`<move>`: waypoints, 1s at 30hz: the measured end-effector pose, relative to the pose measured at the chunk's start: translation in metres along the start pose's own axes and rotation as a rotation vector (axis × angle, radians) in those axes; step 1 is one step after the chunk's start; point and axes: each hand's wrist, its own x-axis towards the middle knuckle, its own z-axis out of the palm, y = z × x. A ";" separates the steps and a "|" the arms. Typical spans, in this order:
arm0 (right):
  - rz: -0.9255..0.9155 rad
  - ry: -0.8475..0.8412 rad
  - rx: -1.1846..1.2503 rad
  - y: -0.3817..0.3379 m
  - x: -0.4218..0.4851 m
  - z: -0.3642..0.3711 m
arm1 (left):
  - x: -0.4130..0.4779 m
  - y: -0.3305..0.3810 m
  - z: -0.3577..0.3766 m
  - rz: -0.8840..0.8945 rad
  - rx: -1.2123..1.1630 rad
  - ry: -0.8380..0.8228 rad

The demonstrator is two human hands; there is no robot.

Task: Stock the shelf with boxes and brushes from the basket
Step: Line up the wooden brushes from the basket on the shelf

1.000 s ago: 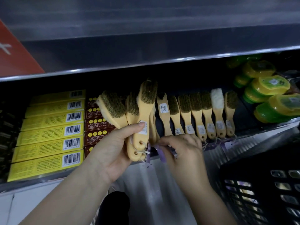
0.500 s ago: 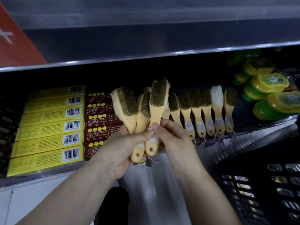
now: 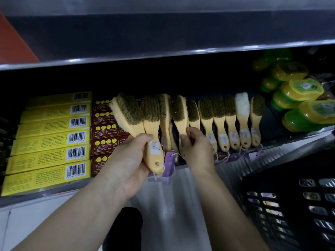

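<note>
Left hand gripping two brushes, right hand pinching another's handle

Left hand went from three wooden-handled bristle brushes to two; third brush, pinched by both hands 0.5 s ago, now only in right hand's fingertips; right hand moved from the purple tags at the shelf lip toward 12 o'clock, brush now among the shelf row at 3 o'clock of the left-hand pair; hands now apart
</note>
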 end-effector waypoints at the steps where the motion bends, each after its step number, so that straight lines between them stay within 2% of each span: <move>1: -0.022 -0.002 -0.024 0.002 0.000 0.002 | -0.001 0.000 0.000 0.006 0.017 -0.014; 4: -0.052 -0.012 -0.067 0.002 0.000 0.002 | -0.004 -0.001 0.000 0.018 0.084 -0.072; 9: -0.083 0.070 0.085 -0.003 -0.007 -0.016 | -0.007 -0.001 0.003 0.039 0.139 -0.081; 12: -0.152 -0.048 0.221 -0.004 -0.019 -0.029 | -0.006 0.001 0.003 0.051 0.166 -0.067; 15: -0.248 -0.249 -0.019 -0.002 -0.028 -0.025 | -0.005 0.003 0.003 0.072 0.163 -0.042; 17: -0.298 -0.290 -0.234 0.003 -0.031 -0.017 | -0.005 0.003 0.002 0.071 0.166 -0.044; 19: -0.294 -0.270 -0.290 0.005 -0.034 -0.013 | -0.006 0.003 0.002 0.048 0.170 -0.051; 22: -0.266 -0.259 -0.161 0.010 -0.035 -0.016 | -0.008 0.002 0.002 0.029 0.160 -0.053; 24: -0.234 -0.309 -0.100 0.016 -0.032 -0.026 | -0.009 0.001 0.004 0.023 0.161 -0.063; 27: -0.247 -0.397 -0.195 0.019 -0.028 -0.045 | -0.009 0.000 0.005 0.035 0.193 -0.081; 28: -0.250 -0.367 -0.183 0.017 -0.028 -0.049 | -0.008 -0.001 0.005 0.042 0.214 -0.079; 30: -0.234 -0.268 0.019 0.005 -0.033 -0.053 | -0.005 -0.002 0.007 0.052 0.245 -0.075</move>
